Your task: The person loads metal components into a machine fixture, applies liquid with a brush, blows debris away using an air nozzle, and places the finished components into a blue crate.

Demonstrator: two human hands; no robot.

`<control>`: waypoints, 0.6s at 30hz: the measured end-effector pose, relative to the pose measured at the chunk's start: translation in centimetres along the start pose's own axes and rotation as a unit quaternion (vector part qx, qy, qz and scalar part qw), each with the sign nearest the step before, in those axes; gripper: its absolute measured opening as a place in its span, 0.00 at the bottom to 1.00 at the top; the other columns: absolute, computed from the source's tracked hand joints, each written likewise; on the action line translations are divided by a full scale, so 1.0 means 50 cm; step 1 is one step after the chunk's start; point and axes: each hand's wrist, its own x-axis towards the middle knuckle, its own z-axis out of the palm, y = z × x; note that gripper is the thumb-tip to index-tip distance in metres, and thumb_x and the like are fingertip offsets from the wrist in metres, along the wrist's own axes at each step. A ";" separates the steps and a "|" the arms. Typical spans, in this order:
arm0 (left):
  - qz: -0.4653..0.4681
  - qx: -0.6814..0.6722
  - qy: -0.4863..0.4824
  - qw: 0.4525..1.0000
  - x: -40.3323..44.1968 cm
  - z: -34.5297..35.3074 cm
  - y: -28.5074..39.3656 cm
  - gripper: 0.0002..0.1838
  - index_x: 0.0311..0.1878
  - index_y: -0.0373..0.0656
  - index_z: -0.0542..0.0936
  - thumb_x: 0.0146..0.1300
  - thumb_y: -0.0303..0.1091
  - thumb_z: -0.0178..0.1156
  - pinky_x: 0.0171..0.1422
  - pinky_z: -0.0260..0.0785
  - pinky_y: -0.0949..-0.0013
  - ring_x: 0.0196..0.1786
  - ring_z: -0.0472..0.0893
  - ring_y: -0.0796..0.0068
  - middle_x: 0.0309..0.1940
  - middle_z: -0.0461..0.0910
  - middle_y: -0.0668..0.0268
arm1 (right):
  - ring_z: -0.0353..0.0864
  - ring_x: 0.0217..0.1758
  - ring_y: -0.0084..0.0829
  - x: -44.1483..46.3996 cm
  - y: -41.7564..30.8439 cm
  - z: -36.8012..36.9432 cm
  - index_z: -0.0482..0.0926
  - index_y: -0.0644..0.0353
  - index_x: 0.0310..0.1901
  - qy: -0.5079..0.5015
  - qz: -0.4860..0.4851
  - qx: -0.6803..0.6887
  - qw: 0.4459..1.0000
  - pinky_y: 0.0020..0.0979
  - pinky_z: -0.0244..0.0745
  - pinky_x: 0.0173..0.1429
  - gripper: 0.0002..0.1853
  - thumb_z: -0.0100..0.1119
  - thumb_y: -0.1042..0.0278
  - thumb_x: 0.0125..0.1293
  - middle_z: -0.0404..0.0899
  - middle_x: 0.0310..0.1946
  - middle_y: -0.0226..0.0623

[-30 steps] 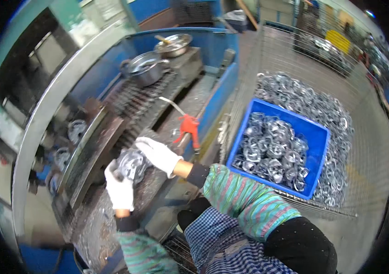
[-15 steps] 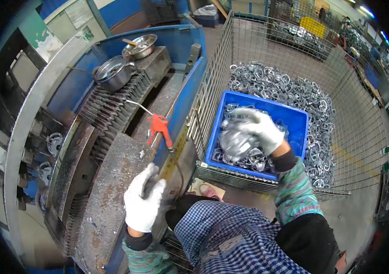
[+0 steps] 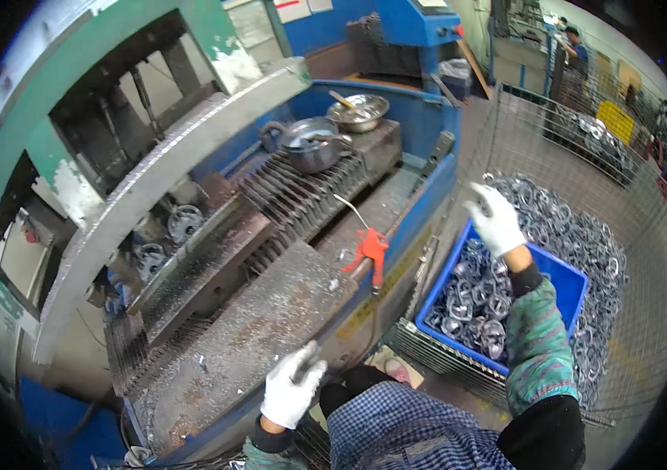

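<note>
My right hand (image 3: pixel 498 222), in a white glove, is over the far edge of the blue bin (image 3: pixel 562 283), its thumb and fingers apart and nothing in them. Shiny ring-shaped metal parts (image 3: pixel 471 294) are heaped in the bin below that hand. More loose metal parts (image 3: pixel 596 262) surround the bin inside the wire cage. My left hand (image 3: pixel 291 387), also gloved in white, hovers by the front edge of the machine's worn metal table (image 3: pixel 255 345). Its fingers are spread and hold nothing. A red air blow gun (image 3: pixel 369 254) hangs at the table's edge between my hands.
A metal pot (image 3: pixel 314 149) and a steel bowl (image 3: pixel 358 116) with a wooden-handled tool stand on the machine's ribbed bed. A curved grey bar (image 3: pixel 184 160) crosses the green machine frame (image 3: pixel 0 196). Wire cage walls (image 3: pixel 498 125) rise around the parts. Another person (image 3: pixel 574 51) is far back.
The view has swung left, showing more of the machine. My right hand has let the clump of metal parts go into the bin and risen to its far edge. My left hand stays open.
</note>
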 end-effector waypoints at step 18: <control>-0.116 0.053 0.208 0.970 -0.074 -0.164 -0.027 0.18 0.50 0.35 0.76 0.56 0.29 0.63 0.51 0.69 0.72 0.44 0.77 0.76 0.44 0.79 0.58 | 0.78 0.44 0.44 0.418 -0.335 0.349 0.78 0.57 0.39 -0.081 -0.128 -0.064 0.986 0.39 0.71 0.49 0.11 0.51 0.72 0.54 0.79 0.37 0.46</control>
